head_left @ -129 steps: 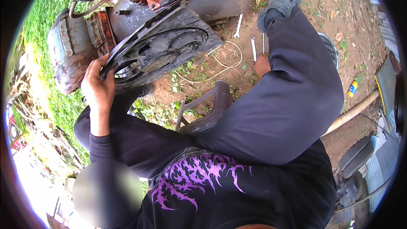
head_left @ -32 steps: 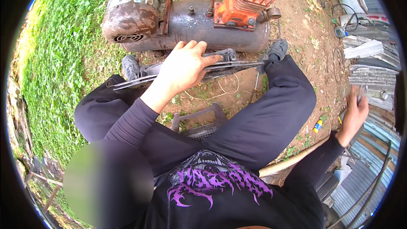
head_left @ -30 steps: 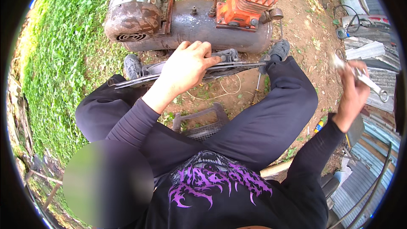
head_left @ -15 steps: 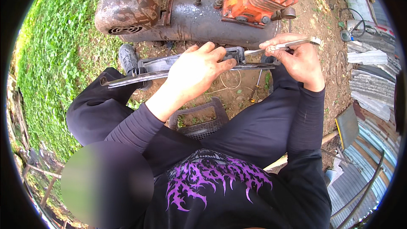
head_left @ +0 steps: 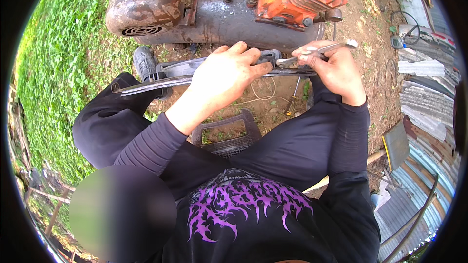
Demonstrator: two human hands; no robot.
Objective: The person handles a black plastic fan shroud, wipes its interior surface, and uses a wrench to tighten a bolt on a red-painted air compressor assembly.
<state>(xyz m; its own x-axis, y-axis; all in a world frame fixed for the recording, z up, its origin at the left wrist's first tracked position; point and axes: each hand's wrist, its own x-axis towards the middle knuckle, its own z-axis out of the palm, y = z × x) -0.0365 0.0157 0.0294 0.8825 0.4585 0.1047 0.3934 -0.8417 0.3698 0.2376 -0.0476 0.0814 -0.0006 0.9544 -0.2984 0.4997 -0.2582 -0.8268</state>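
Swung in from three o'clock since about a second ago, the right hand (head_left: 336, 68) now works at the right end of the black panel (head_left: 170, 82), at two o'clock. Its grip is closed around a silvery wrench (head_left: 340, 46), one end pointing toward nine o'clock at the panel, the other toward two; whether the near end touches a bolt is hard to tell, as that part shows small. At twelve o'clock the left hand (head_left: 226, 70) has its grip clamped over the panel, which stands nearly edge-on to view between the legs.

Beyond the panel, toward twelve, sits the compressor's dark tank (head_left: 214, 24), with a worn motor (head_left: 146, 12) at eleven and an orange pump (head_left: 300, 2) at one. From the right hand, a screwdriver (head_left: 291, 107) stands between seven and eight o'clock. Corrugated sheets (head_left: 421, 97) lie at three.
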